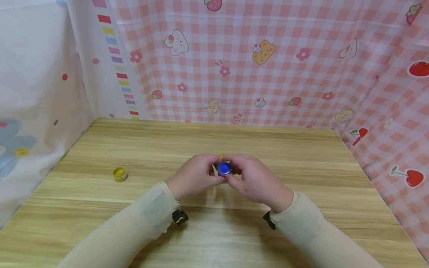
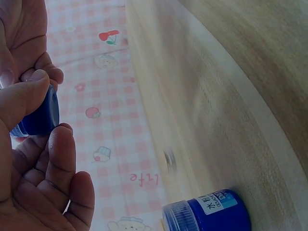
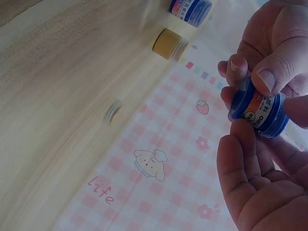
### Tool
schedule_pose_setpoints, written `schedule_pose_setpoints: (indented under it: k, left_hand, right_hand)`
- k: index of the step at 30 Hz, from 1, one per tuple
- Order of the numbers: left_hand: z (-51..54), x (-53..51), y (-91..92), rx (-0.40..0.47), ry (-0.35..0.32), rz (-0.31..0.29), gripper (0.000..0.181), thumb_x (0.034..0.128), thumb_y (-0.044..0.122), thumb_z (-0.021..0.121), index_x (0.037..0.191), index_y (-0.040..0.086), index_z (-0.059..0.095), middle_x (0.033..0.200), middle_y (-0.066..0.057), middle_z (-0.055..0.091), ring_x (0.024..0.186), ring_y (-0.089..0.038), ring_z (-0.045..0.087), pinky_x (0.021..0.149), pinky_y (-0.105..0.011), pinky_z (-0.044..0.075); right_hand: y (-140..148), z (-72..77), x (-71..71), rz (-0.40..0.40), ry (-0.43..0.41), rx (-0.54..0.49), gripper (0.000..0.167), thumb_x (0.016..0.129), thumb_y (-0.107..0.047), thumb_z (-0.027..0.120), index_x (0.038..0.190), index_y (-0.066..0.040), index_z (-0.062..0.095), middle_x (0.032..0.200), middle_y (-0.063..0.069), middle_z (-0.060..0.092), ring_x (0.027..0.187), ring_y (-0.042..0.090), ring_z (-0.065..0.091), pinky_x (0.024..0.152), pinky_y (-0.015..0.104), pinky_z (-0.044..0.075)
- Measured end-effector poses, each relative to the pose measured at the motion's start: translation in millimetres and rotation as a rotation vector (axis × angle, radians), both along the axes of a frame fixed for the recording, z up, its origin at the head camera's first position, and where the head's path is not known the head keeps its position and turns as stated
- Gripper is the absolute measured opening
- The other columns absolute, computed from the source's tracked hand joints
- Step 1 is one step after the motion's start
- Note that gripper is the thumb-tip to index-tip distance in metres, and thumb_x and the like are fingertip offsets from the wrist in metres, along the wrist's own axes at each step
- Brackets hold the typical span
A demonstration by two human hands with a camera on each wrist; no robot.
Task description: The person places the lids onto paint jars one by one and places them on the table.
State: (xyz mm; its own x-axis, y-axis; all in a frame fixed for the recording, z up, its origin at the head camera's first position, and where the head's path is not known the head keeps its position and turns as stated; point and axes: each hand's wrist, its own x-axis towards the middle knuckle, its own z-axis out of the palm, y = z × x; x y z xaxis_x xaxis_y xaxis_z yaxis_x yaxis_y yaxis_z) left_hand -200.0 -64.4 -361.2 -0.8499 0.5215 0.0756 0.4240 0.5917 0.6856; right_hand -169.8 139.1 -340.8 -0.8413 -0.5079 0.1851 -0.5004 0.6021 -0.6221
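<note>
1. Blue jar (image 1: 224,168): held between both hands, off the desk (image 1: 214,242), tilted, blue round end facing the head camera.
2. Left hand (image 1: 197,174): thumb and fingers pinch the jar; jar sits at its 3 o'clock, touching the fingertips.
3. Right hand (image 1: 256,178): also gripping, thumb and fingers on the jar; jar at its 9-to-10 o'clock. Whether the end is capped, can't tell.
4. Yellow pot (image 1: 119,175): on desk, 9 o'clock of held jar, well apart.
5. Second blue jar (image 2: 208,211): standing on desk, 4 o'clock of held jar in left-wrist view.
6. Small round piece (image 3: 113,113): on desk, 9 o'clock of held jar in right-wrist view; blurry.
</note>
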Motion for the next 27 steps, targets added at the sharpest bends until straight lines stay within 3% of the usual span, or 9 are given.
schedule_pose_setpoints:
  k: [6, 13, 20, 27]
  left_hand:
    - [0.6, 0.5, -0.1, -0.005, -0.004, 0.002, 0.021, 0.0906, 0.03, 0.085, 0.101, 0.015, 0.073, 0.083, 0.004, 0.066, 0.07, -0.011, 0.059, 0.063, -0.027, 0.05]
    - [-1.3, 0.3, -0.1, 0.001, 0.014, 0.001, 0.021, 0.0899, 0.029, 0.085, 0.099, 0.016, 0.072, 0.083, 0.005, 0.066, 0.069, -0.011, 0.06, 0.063, -0.026, 0.051]
    - [-0.2, 1.1, -0.6, -0.004, 0.007, 0.0, 0.023, 0.0901, 0.03, 0.085, 0.101, 0.014, 0.073, 0.083, 0.004, 0.065, 0.069, -0.011, 0.059, 0.062, -0.026, 0.05]
    - [-1.2, 0.8, -0.8, -0.005, 0.025, -0.006, 0.022, 0.0899, 0.03, 0.085, 0.097, 0.015, 0.071, 0.082, 0.004, 0.065, 0.069, -0.01, 0.059, 0.063, -0.025, 0.05]
  right_hand:
    - [-0.9, -0.5, -0.1, -0.031, -0.027, 0.002, 0.023, 0.097, -0.015, 0.076, 0.118, -0.006, 0.07, 0.112, 0.004, 0.073, 0.098, 0.016, 0.072, 0.088, 0.036, 0.062]
    - [-1.2, -0.9, 0.0, -0.01, -0.006, -0.003, 0.032, 0.096, -0.012, 0.074, 0.127, -0.004, 0.068, 0.114, 0.007, 0.074, 0.098, 0.016, 0.073, 0.088, 0.037, 0.062]
    - [-1.9, -1.1, 0.1, -0.027, -0.033, -0.006, 0.025, 0.097, -0.014, 0.076, 0.119, -0.004, 0.07, 0.113, 0.007, 0.072, 0.099, 0.018, 0.073, 0.09, 0.04, 0.062]
    - [-1.9, -1.2, 0.1, -0.008, -0.017, -0.01, 0.03, 0.096, -0.011, 0.074, 0.125, -0.003, 0.07, 0.116, 0.007, 0.072, 0.1, 0.017, 0.073, 0.089, 0.036, 0.062]
